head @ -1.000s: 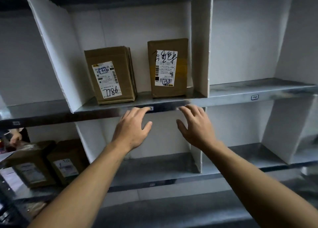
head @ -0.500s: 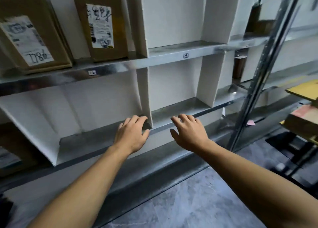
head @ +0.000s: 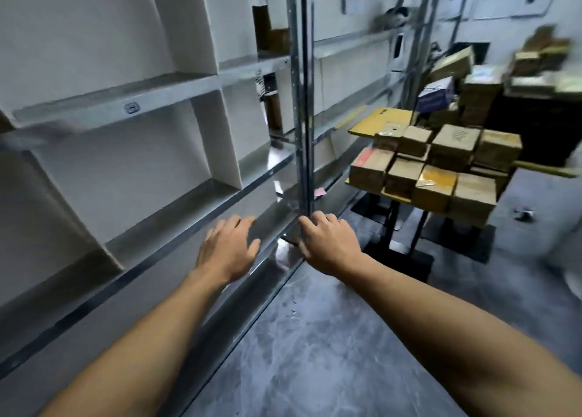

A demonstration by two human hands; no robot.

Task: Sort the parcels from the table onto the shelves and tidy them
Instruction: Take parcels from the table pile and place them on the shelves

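Both my hands are stretched out in front of me and hold nothing. My left hand (head: 228, 249) hovers palm down, fingers relaxed, over the lower metal shelf (head: 176, 215). My right hand (head: 327, 243), fingers loosely curled, is beside the steel upright post (head: 304, 101) of the shelving. Several brown cardboard parcels (head: 437, 168) lie packed together on a yellow-topped table (head: 365, 125) at the right, well beyond my hands. The white-divided shelf compartments (head: 126, 164) on the left hold no parcel in this view.
More boxes are piled at the far right (head: 472, 82) behind the table. A second shelving bay (head: 352, 70) continues past the post, with a dark parcel (head: 271, 35) on an upper shelf. Grey floor (head: 330, 338) stretches between me and the table's black base (head: 400, 253).
My view has swung right, away from the two labelled parcels on the shelf, and the parcel table has come into sight. Both hands stay open and empty, carried along to the right.
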